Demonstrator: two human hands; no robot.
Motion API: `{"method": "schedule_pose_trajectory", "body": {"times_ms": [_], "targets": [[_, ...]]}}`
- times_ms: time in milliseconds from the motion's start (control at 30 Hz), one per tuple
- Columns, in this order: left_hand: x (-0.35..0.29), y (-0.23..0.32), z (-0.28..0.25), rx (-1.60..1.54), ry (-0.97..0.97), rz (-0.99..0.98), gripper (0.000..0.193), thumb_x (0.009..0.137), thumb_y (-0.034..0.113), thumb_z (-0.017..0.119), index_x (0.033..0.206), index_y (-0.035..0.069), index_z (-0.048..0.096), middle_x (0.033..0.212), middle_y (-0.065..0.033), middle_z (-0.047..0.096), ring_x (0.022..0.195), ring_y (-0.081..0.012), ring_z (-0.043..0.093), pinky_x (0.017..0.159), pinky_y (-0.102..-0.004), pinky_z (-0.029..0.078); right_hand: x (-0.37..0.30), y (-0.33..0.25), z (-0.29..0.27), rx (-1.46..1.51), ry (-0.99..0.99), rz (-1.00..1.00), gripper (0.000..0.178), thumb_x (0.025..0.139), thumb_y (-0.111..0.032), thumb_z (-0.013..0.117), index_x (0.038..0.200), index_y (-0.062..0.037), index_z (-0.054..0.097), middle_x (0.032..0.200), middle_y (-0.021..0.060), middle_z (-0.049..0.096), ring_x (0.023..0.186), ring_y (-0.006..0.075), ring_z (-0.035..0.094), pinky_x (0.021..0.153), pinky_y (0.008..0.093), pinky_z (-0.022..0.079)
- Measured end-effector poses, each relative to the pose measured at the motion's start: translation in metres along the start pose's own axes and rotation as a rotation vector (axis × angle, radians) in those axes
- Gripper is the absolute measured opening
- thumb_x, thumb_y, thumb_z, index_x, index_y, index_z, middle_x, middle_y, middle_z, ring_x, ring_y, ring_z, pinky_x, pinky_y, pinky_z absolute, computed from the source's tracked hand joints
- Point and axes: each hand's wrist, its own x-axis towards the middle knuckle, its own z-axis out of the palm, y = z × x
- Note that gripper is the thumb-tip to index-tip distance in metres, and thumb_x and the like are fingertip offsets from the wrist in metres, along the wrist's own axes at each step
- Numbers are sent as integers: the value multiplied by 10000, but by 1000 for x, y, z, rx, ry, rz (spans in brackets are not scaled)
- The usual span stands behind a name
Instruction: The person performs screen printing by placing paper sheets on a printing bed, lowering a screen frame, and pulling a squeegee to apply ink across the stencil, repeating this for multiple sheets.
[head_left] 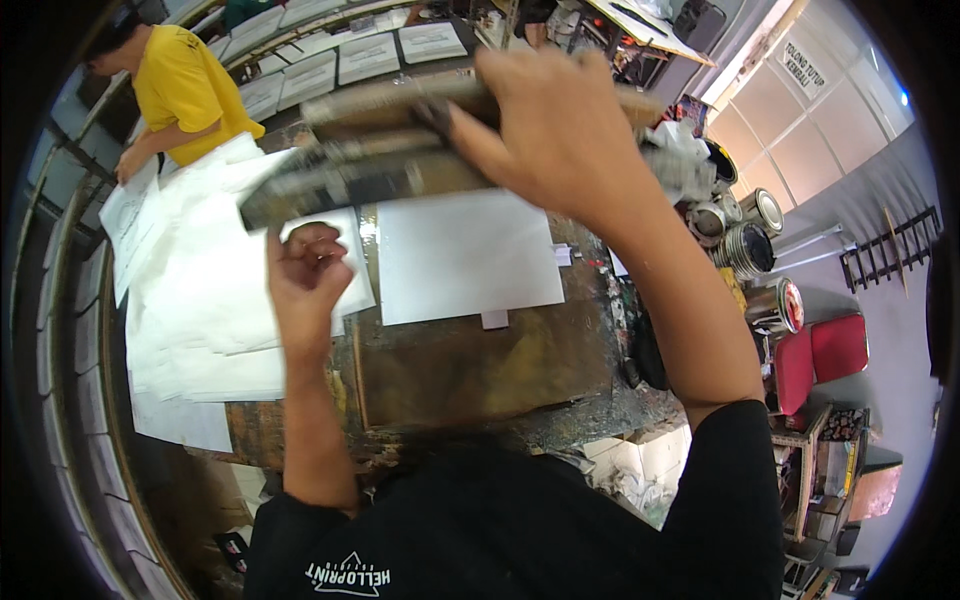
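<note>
A wooden screen-printing frame (350, 185), blurred by motion, is raised and tilted above the worktable. My right hand (565, 130) is closed over its upper side, the dark-stained thumb lying along the wood. Below the frame's left end is my left hand (308, 270). Its index finger points up to the frame's lower edge, and the other fingers curl loosely with nothing visible in them. I cannot tell whether that fingertip bears on the frame. Under the frame a white sheet (470, 262) lies flat on a stained brown board (480, 370), beside small paper tabs (494, 320).
A large pile of white sheets (200, 300) covers the table's left side. Beyond it a person in a yellow shirt (190, 90) handles a sheet. Racks with printed sheets (305, 78) line the back and left. Paint cans (745, 250) and a red chair (838, 345) stand right.
</note>
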Motion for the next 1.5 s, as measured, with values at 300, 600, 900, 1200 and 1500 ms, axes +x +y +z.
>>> {"method": "schedule_pose_trajectory", "body": {"times_ms": [300,600,900,1200,1500], "targets": [[-102,-49,-62,762,-101,-153,1165,577,391,1076,1540,-30,573,1235,-111,772,1127,-258,673,1053,-410,501,-99,-3,105,110,-411,33,556,767,-103,826,1237,-82,530,1127,105,599,1126,328,596,1013,551,386],[-112,-80,-86,1130,-195,138,1309,531,695,970,1545,-31,570,950,-53,716,892,-253,597,925,-424,395,-30,88,283,-183,-112,11,467,803,-111,799,1203,-123,559,1094,65,604,1117,281,601,1005,540,396],[-112,-81,-87,1092,-210,123,1264,581,672,957,1563,-13,552,1000,-59,767,912,-243,657,961,-426,403,-73,53,259,-233,-135,33,378,827,-104,775,1154,-125,586,1069,53,620,1093,267,613,990,534,405],[-113,-79,-81,1109,-163,154,1230,569,665,971,1534,2,595,994,-61,774,896,-250,646,949,-402,408,-177,-57,116,-71,-403,89,298,831,-39,698,1098,-111,586,1023,69,586,1044,290,590,1013,559,388],[-118,-76,-82,1270,-153,60,1117,523,650,986,1399,13,712,1065,-77,589,1089,-294,543,1023,-460,359,-171,-34,113,78,-473,39,491,774,-85,800,1186,-67,534,1090,97,596,1074,308,592,971,542,376]]}}
